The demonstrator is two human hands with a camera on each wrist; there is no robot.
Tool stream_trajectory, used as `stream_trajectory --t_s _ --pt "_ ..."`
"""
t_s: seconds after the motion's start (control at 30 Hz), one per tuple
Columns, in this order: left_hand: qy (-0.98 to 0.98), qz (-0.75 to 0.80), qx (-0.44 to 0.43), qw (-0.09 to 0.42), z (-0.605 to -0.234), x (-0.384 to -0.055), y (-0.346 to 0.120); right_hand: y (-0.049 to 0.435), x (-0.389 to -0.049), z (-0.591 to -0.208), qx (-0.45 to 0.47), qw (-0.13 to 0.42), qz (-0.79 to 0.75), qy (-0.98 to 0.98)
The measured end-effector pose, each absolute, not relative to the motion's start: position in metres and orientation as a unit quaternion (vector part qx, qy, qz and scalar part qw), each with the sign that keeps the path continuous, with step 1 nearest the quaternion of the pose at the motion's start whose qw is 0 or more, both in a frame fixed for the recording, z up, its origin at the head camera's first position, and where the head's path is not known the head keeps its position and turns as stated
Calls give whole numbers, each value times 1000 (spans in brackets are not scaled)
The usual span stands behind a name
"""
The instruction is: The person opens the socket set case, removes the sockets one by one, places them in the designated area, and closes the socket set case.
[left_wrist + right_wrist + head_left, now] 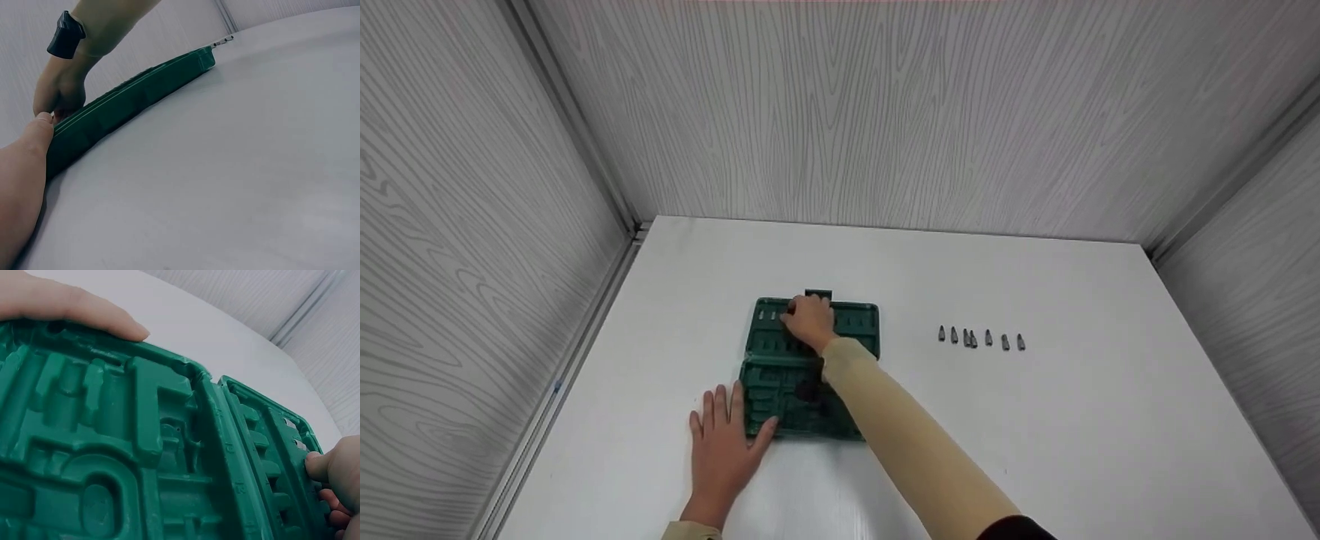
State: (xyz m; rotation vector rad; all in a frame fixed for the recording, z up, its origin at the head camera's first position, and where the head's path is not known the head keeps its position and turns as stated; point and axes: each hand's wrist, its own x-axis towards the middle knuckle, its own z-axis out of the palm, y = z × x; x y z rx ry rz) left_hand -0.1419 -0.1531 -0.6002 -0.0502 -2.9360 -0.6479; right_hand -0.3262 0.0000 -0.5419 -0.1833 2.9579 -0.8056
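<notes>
A green moulded case [765, 409] lies opened flat on the white table, its two halves hinged across the middle. Two small silvery bits [295, 433] sit in slots of the far half. Right beside them, my right hand [811, 321] reaches into that half, thumb and curled fingers pinching a small bit that they largely hide. My left hand [723, 442] rests spread at the near left corner of the case; its thumb [40, 132] touches the rim. Several dark, pointed bits [988, 338] stand in a loose row on the table to the right.
The white table [1080, 427] is bordered by grey wood-grain panels [840, 112] at the back and both sides. A black latch tab [818, 293] sticks out from the far edge of the case. The right forearm [915, 435] crosses over the case's right part.
</notes>
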Motion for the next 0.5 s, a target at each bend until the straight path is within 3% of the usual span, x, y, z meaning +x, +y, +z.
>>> stream_trajectory --t_s 0.5 --pt "-972 -223 -22 76 -604 -143 -154 0 -326 -550 -68 13 -275 959"
